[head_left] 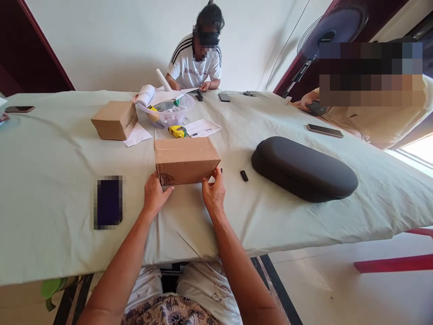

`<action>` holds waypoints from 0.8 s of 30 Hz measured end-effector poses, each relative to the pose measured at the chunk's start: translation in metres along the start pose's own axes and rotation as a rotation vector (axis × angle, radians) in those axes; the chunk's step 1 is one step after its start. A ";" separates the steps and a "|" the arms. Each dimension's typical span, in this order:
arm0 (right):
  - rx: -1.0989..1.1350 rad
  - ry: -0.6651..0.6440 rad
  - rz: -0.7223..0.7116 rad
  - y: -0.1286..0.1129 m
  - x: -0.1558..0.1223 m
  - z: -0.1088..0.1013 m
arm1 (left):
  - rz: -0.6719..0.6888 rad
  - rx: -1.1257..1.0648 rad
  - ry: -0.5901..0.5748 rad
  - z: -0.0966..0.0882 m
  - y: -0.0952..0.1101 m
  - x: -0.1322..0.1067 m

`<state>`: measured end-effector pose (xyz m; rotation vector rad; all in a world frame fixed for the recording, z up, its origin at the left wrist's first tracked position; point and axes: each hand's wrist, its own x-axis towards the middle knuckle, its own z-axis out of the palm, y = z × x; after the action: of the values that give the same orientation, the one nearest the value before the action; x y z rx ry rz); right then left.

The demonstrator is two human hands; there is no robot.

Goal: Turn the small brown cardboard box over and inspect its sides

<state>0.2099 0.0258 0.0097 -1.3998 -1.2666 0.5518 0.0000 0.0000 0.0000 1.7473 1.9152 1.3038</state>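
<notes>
A closed brown cardboard box (187,155) rests on the cloth-covered table in front of me, with a dark scribble or print low on its left front corner. My left hand (155,194) grips that left side, its thumb along the lower front edge and its fingers partly hidden beside the box. At the right front corner, my right hand (214,189) holds the box between thumb and fingers. A dark tip of something peeks out beside the right fingers; I cannot make out what it is.
Behind the box are a yellow tape measure (177,131), a plastic basin (167,118) of supplies and another cardboard box (113,120). A long black case (304,169) and small black object (244,175) lie right. Two people sit across the table.
</notes>
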 end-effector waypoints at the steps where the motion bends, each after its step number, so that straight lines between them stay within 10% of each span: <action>1: 0.002 0.001 -0.006 0.000 0.000 -0.001 | 0.007 0.026 -0.014 0.000 0.000 -0.001; 24: -0.227 0.153 -0.390 -0.012 -0.021 0.010 | -0.318 -0.219 0.106 -0.007 0.059 -0.018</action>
<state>0.1897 0.0091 0.0109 -1.3027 -1.4616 0.0351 0.0391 -0.0258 0.0401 1.2345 1.9221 1.4430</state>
